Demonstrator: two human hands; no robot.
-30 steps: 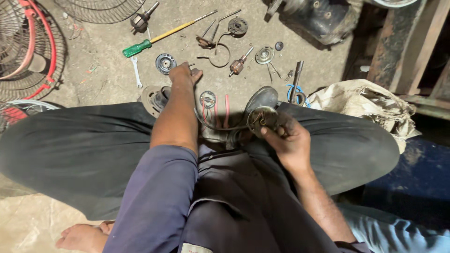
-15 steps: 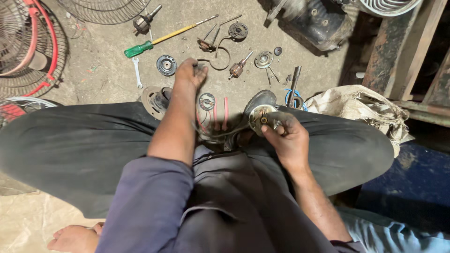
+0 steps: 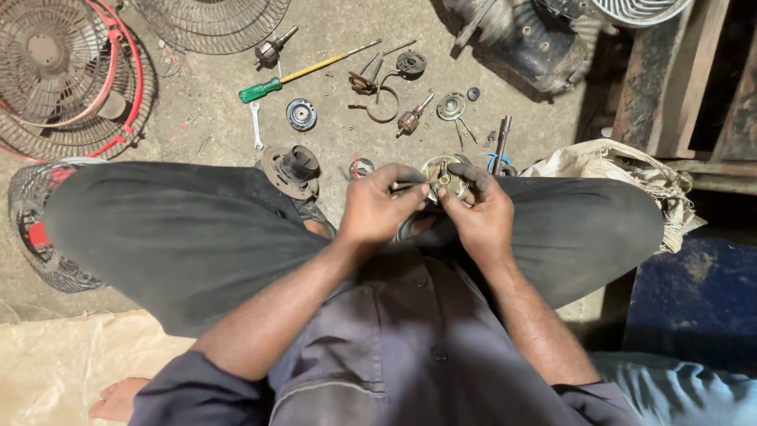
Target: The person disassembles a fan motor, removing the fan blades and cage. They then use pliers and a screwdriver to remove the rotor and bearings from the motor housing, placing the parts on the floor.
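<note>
Green-handled yellow screwdriver (image 3: 303,72), small steel spanner (image 3: 255,126), wire fan guards (image 3: 67,79) on the floor, my left hand (image 3: 381,207) pinching a thin tool, my right hand (image 3: 479,211) clasping round brassy motor part (image 3: 441,173) between them.

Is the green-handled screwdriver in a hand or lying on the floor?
Lying on the floor. The green-handled screwdriver rests flat on the concrete among loose parts, away from both hands, which hold a round metal part.

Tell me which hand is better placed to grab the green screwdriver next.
Left, probably. The left hand sits on the same side as the green screwdriver, which lies up-left of it on the floor. The right hand is farther over and pinches the round metal part, though both hands are on that part.
</note>
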